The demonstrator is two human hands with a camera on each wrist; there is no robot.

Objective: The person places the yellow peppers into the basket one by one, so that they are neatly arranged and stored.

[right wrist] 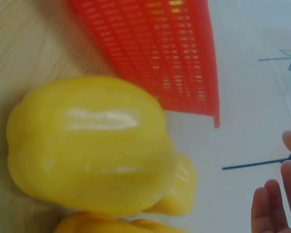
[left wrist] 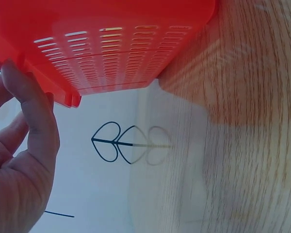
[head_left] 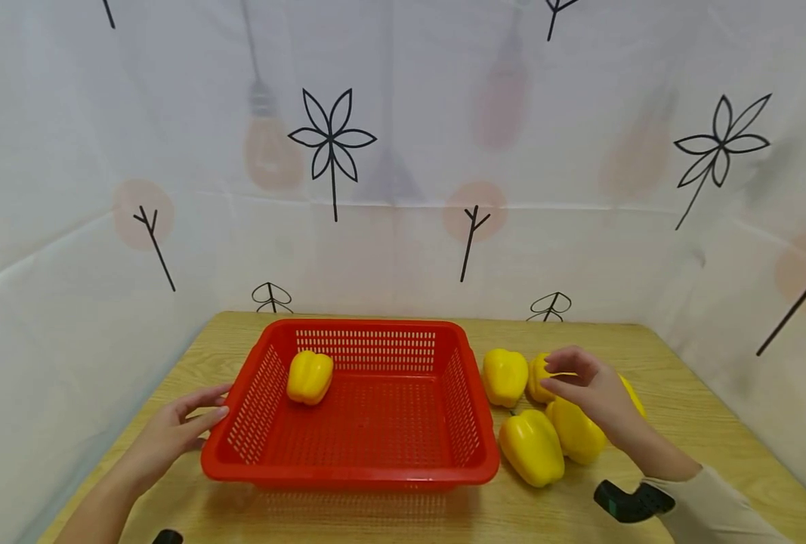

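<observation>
Picking, it seems: 1 yellow pepper (head_left: pixel 310 377) in the red basket (head_left: pixel 375 476), left hand (head_left: pixel 166 438) relaxed against it, right hand (head_left: pixel 596 397) empty, needing to grip another pepper (head_left: pixel 532 449) next.

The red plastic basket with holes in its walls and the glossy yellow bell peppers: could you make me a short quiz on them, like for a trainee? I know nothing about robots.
1. How many glossy yellow bell peppers lie inside the red plastic basket?
2. True or false: the person's bare right hand is inside the basket.
3. In the head view, the person's bare left hand is at:
A. the basket's left side
B. the basket's right side
C. the middle of the basket's floor

Key:
1. One.
2. False; it is by the loose peppers outside the basket.
3. A.
</observation>
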